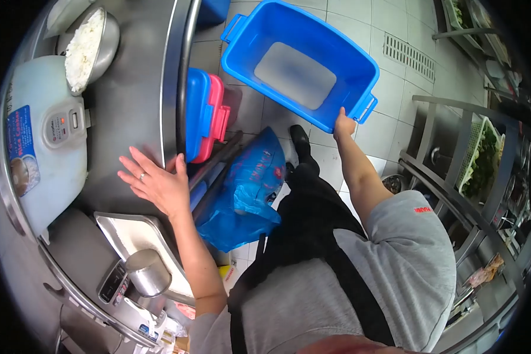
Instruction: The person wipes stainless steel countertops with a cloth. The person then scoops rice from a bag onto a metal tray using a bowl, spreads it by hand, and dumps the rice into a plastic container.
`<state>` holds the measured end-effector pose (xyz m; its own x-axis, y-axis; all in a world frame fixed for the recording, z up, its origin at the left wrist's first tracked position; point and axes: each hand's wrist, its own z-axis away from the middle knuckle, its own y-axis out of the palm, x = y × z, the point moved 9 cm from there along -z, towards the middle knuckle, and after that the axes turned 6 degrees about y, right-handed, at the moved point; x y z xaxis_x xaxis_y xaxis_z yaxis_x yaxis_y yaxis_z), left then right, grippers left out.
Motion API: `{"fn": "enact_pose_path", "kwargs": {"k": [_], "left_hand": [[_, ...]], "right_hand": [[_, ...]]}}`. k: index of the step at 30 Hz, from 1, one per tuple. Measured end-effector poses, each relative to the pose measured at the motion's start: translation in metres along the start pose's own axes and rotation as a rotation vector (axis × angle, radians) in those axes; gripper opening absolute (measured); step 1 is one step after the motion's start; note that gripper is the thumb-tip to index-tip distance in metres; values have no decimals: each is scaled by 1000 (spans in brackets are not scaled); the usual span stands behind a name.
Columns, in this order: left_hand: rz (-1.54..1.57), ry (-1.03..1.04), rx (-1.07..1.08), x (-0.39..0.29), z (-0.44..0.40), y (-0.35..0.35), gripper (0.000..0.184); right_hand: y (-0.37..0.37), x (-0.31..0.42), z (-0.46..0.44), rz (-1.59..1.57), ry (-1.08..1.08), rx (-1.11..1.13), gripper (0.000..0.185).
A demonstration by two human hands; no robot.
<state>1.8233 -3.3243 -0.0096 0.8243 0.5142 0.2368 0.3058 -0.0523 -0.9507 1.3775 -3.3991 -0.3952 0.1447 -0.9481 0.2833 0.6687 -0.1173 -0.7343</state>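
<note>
My right hand (344,124) is closed on the near rim of a large blue plastic tub (304,35), beside its right handle. A pale layer covers the tub's bottom; I cannot tell what it is. Over the edge of the steel counter (124,106), my left hand (156,183) is open, fingers spread, a ring on one finger and nothing held. To its left stands a rice cooker (65,130) with a small orange light lit. Behind the cooker, a steel bowl (107,44) of white rice (85,50) sits tilted in view.
Below the counter are blue and pink lidded containers (215,118) and a blue plastic bag (248,189). A metal tray (106,224), steel cup (148,271) and digital scale (112,282) stand at lower left. Racks holding a basket of greens (484,156) line the right side.
</note>
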Motion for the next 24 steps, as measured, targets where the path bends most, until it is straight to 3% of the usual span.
{"fn": "enact_pose_path", "kwargs": {"k": [1, 6, 8, 12, 16, 24], "left_hand": [[3, 10, -21, -1, 1, -1, 93], [33, 29, 3, -2, 0, -1, 99], [37, 49, 137, -4, -2, 5, 100], [-57, 116, 203, -7, -9, 5, 102], [25, 107, 159, -8, -12, 6, 99], [26, 107, 145, -17, -18, 9, 91]], "right_hand": [[-13, 2, -1, -47, -46, -36, 51], [-19, 7, -54, 45, -180, -75, 44], [-24, 13, -61, -4, -257, -123, 41], [-27, 37, -68, 21, -336, 33, 35], [-17, 41, -89, -157, -313, 145, 32], [0, 73, -83, -93, -292, 216, 27]]}}
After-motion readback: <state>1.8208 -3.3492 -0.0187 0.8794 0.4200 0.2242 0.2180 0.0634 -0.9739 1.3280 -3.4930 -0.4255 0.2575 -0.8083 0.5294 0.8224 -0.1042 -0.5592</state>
